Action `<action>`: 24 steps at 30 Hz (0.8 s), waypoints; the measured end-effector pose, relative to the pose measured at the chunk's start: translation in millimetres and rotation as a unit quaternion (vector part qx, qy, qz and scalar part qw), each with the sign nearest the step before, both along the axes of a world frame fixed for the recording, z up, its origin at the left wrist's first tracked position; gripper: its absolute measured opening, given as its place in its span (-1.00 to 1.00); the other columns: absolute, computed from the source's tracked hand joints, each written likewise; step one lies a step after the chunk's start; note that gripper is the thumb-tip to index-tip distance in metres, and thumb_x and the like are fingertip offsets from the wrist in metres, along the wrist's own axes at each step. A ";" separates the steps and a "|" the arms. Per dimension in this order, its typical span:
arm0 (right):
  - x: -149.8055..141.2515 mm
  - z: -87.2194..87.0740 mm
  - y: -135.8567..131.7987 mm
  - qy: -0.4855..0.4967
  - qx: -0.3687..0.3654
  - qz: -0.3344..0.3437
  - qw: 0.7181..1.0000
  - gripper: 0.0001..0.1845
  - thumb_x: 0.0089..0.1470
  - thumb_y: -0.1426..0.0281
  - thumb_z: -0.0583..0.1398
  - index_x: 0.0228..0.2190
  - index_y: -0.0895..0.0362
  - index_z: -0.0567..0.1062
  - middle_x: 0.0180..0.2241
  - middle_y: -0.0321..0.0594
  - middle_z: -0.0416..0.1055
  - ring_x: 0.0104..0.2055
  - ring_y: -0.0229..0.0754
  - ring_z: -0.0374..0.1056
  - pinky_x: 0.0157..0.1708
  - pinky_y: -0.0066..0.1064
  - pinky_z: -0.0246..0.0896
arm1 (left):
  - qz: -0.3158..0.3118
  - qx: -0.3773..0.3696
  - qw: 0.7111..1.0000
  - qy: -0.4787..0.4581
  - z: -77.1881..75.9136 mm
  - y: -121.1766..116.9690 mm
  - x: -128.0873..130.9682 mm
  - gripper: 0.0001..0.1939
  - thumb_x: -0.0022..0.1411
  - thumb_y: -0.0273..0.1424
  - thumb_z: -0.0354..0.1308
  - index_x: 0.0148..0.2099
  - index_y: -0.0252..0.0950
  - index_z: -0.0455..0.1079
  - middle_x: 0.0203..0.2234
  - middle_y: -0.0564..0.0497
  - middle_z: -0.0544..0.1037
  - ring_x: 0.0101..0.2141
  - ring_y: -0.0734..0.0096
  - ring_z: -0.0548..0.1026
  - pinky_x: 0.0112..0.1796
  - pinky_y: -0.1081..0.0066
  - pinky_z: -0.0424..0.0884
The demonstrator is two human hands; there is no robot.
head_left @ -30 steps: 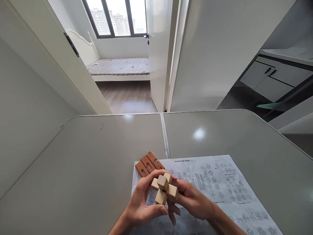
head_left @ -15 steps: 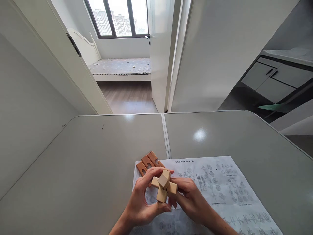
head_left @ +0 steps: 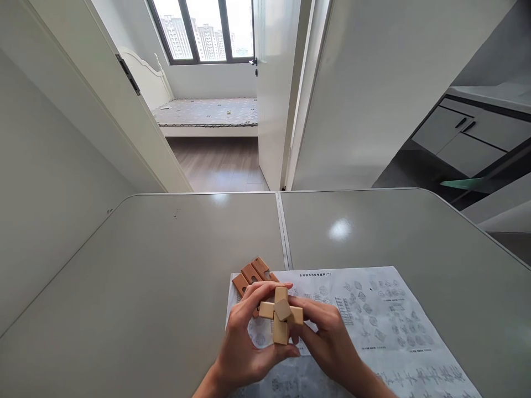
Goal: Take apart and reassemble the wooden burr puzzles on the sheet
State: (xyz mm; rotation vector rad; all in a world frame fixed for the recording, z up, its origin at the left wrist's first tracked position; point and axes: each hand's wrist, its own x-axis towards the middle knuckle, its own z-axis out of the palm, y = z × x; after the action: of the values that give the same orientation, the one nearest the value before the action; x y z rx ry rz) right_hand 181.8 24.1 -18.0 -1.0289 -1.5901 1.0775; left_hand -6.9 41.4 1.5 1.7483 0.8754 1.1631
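Observation:
A pale wooden burr puzzle (head_left: 281,330) of interlocking square bars is held up between both hands, above a printed sheet (head_left: 357,298). My left hand (head_left: 253,337) curves around its left side, forefinger over the top and thumb beneath, closed on it. From the right, my right hand (head_left: 327,337) pinches it with thumb and fingers. One bar end faces me, turned askew to the others. Just behind my left hand, several notched reddish-brown wooden pieces (head_left: 251,272) lie side by side on the sheet's upper left corner, partly hidden by my fingers.
The grey table (head_left: 199,249) has a seam strip (head_left: 284,232) running away from me. A wall (head_left: 50,182) borders it at left. Beyond the far edge, an open door (head_left: 276,94) shows a bed (head_left: 207,113). White cabinets (head_left: 460,130) stand at far right.
The burr puzzle has turned slightly in my hands, so its cross of bars stands more upright, and it has shifted a little to the right. Both hands keep their hold.

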 end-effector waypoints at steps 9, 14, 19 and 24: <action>3.5 -10.7 0.0 -0.016 0.024 -0.069 0.997 -0.82 0.22 0.43 0.30 -0.15 -0.01 0.67 -0.24 -0.21 0.70 -0.34 -0.09 0.58 -0.32 -0.37 0.47 | 0.072 0.105 0.990 0.065 -8.2 -4.5 6.9 -0.19 0.03 -0.21 0.60 0.26 -0.08 0.33 0.05 -0.13 0.64 0.05 0.05 0.58 0.05 0.11 0.57; 7.4 -12.8 5.6 -0.021 0.000 -0.035 0.999 -0.87 0.20 0.45 0.28 -0.21 0.04 0.63 -0.32 -0.24 0.68 -0.35 -0.13 0.55 -0.36 -0.42 0.41 | 0.070 0.097 0.990 0.080 -7.0 -3.2 5.9 -0.21 0.05 -0.22 0.59 0.26 -0.08 0.34 0.03 -0.10 0.64 0.02 0.07 0.59 0.03 0.12 0.57; 6.7 -15.4 4.0 -0.043 0.013 -0.049 0.998 -0.88 0.22 0.44 0.26 -0.22 0.06 0.60 -0.37 -0.27 0.64 -0.43 -0.18 0.49 -0.42 -0.46 0.34 | 0.079 0.092 0.989 0.087 -5.7 -2.7 5.7 -0.23 0.04 -0.23 0.59 0.24 -0.08 0.37 0.00 -0.11 0.65 0.00 0.04 0.60 0.01 0.10 0.59; 3.0 -14.0 1.7 -0.057 0.040 -0.071 0.995 -0.88 0.23 0.43 0.26 -0.23 0.05 0.63 -0.46 -0.32 0.58 -0.50 -0.21 0.42 -0.44 -0.47 0.32 | 0.088 0.102 0.987 0.083 -7.0 -2.8 6.8 -0.24 0.05 -0.24 0.58 0.24 -0.08 0.35 -0.01 -0.10 0.66 0.00 0.05 0.60 0.02 0.09 0.58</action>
State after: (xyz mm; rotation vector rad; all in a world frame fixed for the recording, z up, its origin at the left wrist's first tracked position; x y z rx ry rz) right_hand 184.8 25.8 -32.0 -1.1490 -1.6097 0.8661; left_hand -0.1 38.7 -5.5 1.9885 1.0591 1.2706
